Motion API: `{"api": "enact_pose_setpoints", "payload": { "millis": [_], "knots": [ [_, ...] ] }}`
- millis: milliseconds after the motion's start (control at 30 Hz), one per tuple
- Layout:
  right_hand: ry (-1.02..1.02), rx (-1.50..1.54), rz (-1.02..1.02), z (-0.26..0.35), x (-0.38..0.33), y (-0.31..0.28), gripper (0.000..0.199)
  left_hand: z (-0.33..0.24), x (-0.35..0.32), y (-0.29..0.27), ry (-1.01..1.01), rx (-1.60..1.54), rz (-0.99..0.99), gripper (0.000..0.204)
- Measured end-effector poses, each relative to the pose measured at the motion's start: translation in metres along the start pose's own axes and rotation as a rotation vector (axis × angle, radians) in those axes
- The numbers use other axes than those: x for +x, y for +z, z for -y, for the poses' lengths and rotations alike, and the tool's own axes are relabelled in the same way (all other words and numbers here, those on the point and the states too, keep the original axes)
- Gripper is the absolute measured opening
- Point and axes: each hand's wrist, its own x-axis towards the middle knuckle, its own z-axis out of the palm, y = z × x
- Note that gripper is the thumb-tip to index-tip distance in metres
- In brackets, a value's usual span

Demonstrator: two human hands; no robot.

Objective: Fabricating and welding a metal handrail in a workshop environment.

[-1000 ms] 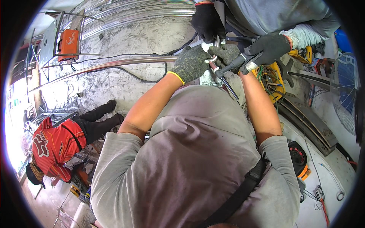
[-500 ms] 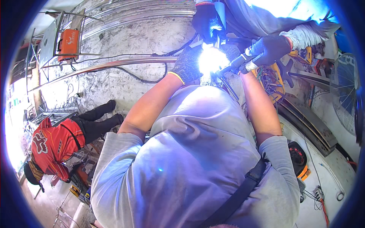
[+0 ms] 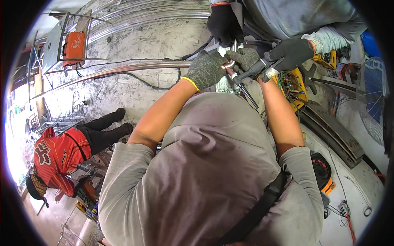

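Observation:
My left hand (image 3: 207, 69), in a grey knit glove with a yellow cuff, pinches a small curved metal piece (image 3: 230, 64). My right hand (image 3: 247, 57), in a similar glove, closes on the same piece from the other side and is partly hidden by a welding torch (image 3: 256, 69). A co-worker's black-gloved hand (image 3: 291, 54) grips that torch, its tip close to the piece. The co-worker's other black-gloved hand (image 3: 225, 25) holds a metal bar (image 3: 237, 43) beyond my fingers. Below the joint lies a pale work surface (image 3: 223, 85).
Long metal tubes (image 3: 135, 65) and a black cable (image 3: 152, 85) stretch across the stained floor at left. An orange welding machine (image 3: 74, 48) stands on a metal frame. Another person in red (image 3: 61, 158) bends at lower left. A fan (image 3: 372, 100) stands at far right, near dark planks (image 3: 332, 133).
The bright welding arc between my hands has gone out, and the blue glare has left the scene. My hands and the co-worker's hands stay nearly where they were.

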Motion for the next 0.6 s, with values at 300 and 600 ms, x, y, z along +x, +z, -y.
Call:
{"api": "enact_pose_setpoints", "payload": {
  "millis": [300,600],
  "knots": [
    [0.036,-0.04,0.043,0.0011,-0.0025,-0.0015,0.045,-0.0067,0.0025,-0.0038,-0.024,0.009,0.076,0.034],
    [0.038,0.005,0.02,-0.0028,-0.0049,0.0049,0.046,-0.0032,0.0034,-0.0017,-0.015,0.021,0.075,0.033]
  ]
}}
